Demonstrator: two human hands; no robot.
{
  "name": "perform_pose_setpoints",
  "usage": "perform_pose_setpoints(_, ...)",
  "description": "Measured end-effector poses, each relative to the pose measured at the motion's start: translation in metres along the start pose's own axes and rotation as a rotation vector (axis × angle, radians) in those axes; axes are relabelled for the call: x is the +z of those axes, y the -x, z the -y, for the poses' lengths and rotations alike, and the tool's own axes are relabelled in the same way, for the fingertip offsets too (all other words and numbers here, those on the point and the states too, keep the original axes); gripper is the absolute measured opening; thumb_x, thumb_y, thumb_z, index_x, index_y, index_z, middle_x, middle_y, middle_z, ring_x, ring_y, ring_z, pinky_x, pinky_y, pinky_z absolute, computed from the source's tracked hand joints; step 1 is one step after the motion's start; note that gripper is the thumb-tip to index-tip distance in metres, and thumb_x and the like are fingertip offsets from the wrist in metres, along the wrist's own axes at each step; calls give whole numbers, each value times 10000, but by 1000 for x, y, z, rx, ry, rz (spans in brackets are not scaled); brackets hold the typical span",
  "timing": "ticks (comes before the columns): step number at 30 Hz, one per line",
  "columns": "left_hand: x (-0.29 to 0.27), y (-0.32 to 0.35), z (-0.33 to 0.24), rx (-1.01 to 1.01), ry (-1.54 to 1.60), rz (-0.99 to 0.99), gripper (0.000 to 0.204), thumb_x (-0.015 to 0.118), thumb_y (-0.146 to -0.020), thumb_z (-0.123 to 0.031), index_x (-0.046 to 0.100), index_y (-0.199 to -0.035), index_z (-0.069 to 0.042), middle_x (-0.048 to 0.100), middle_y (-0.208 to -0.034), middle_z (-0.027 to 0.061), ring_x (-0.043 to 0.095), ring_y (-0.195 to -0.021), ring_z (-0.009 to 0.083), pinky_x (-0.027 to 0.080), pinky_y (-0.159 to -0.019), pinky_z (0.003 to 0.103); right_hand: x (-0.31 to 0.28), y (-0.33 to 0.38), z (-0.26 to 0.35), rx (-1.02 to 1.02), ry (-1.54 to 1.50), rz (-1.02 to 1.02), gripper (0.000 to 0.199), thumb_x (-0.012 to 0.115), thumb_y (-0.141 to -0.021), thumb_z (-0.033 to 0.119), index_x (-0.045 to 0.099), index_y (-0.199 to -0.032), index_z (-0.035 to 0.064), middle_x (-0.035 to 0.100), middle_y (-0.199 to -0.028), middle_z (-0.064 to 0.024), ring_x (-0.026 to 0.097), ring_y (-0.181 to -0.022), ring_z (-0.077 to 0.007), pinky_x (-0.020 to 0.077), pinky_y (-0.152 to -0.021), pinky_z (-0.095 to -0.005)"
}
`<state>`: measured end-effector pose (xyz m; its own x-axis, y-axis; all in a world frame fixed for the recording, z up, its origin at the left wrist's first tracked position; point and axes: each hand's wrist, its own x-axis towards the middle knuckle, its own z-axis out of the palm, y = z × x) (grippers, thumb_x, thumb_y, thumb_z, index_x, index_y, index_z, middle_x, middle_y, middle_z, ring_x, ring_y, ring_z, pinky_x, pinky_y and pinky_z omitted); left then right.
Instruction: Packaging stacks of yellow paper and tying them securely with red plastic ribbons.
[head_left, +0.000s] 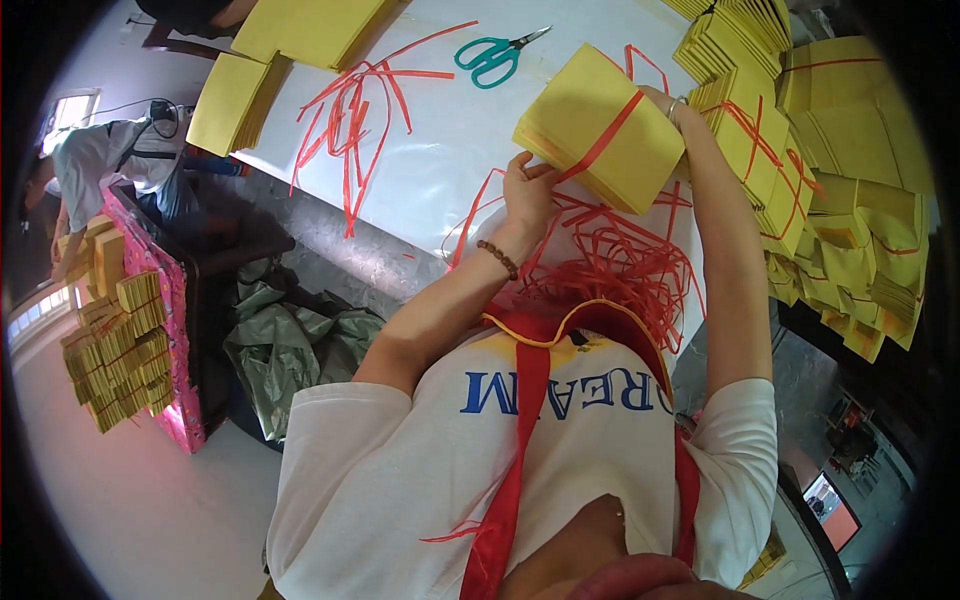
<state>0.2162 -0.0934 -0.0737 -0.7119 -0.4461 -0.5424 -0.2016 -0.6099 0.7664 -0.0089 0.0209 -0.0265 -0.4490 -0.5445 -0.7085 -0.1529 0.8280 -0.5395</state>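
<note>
A thick stack of yellow paper (pixel 590 125) is tilted up over the table in front of me, with a red plastic strip (pixel 606 140) running across its face. My left hand (pixel 530 190) is at the stack's near left edge, its fingers closed where the strip reaches that edge. Around the far right corner of the stack curls my right hand (pixel 668 105), its fingertips partly hidden behind the paper. Teal-handled scissors (pixel 492 60) lie beyond the stack to the left, blades half apart. A tangled heap of red strips (pixel 620 265) lies between my body and the stack.
More loose red strips (pixel 358 110) are spread on the white tabletop (pixel 425 170). Yellow stacks stand at the far left (pixel 237 100), and tied bundles (pixel 745 140) crowd the right. At left, another person (pixel 125 155) bends over a pink-edged table (pixel 180 400) holding bundles. A grey-green plastic sheet (pixel 290 350) lies nearby.
</note>
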Motion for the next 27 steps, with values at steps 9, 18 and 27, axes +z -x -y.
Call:
perform_pose_setpoints(9,-29,-46,-38,-242,355,607,417,495,-763,69,421,-1171,26,517,-786,12,345,-491,44,272,-418,171,8,22,-15,-31,-546,-82,413,506,-830,300,517,-1134,21,572,-1077,-109,571,-905,-180,459,-777,-311)
perform_pose_setpoints(18,-36,-48,-79,-174,309,847,407,483,-821,19,401,-1219,15,572,-1030,59,334,-495,-9,245,-384,125,37,53,7,-243,-864,-116,406,468,-851,289,501,-1150,16,564,-1087,-121,563,-929,-184,452,-802,-312)
perform_pose_setpoints(27,-46,4,-107,-343,222,961,468,578,-705,38,460,-1158,46,603,-964,107,379,-449,-14,242,-364,116,100,112,20,-448,-1308,-264,401,429,-871,277,485,-1167,12,557,-1097,-132,555,-952,-189,444,-828,-313)
